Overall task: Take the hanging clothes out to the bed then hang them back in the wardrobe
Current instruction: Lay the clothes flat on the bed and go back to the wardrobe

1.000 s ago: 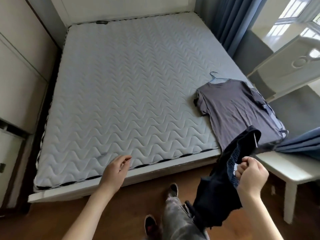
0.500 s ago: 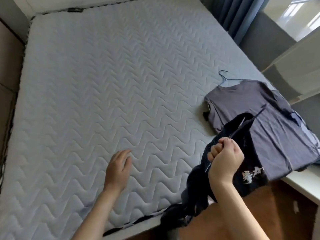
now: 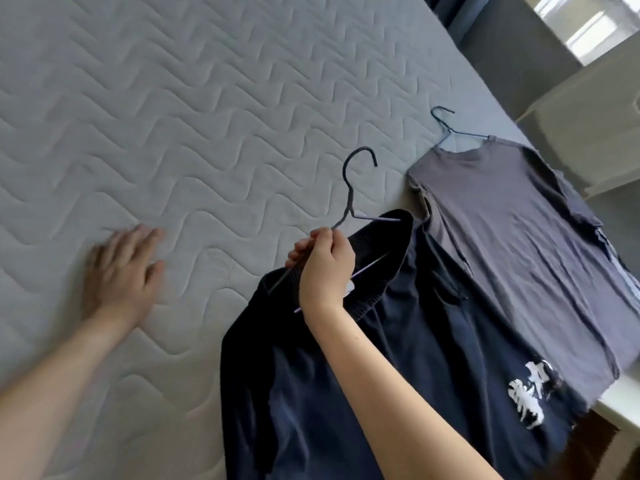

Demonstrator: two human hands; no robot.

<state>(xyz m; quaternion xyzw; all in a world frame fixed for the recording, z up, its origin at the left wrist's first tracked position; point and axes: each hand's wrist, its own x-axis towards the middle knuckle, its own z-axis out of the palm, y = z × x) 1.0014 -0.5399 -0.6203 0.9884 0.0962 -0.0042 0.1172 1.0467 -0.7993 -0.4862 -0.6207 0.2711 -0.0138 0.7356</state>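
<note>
A dark navy garment (image 3: 398,368) with a white print lies spread on the quilted grey mattress (image 3: 207,109), still on its wire hanger (image 3: 353,188). My right hand (image 3: 323,268) is closed around that hanger just below the hook. Just right of it, a grey T-shirt (image 3: 512,237) on its own blue hanger (image 3: 446,128) lies flat near the bed's right edge. My left hand (image 3: 119,271) rests flat and open on the mattress, holding nothing.
A white piece of furniture (image 3: 588,140) stands beside the bed at right, with a blue curtain (image 3: 446,8) and a bright window (image 3: 588,22) behind it. The white bed frame (image 3: 620,400) shows at the lower right corner.
My right hand carried the navy garment forward and laid it on the mattress beside the grey T-shirt. My left hand moved onto the mattress and lies flat. The view moved closer over the bed.
</note>
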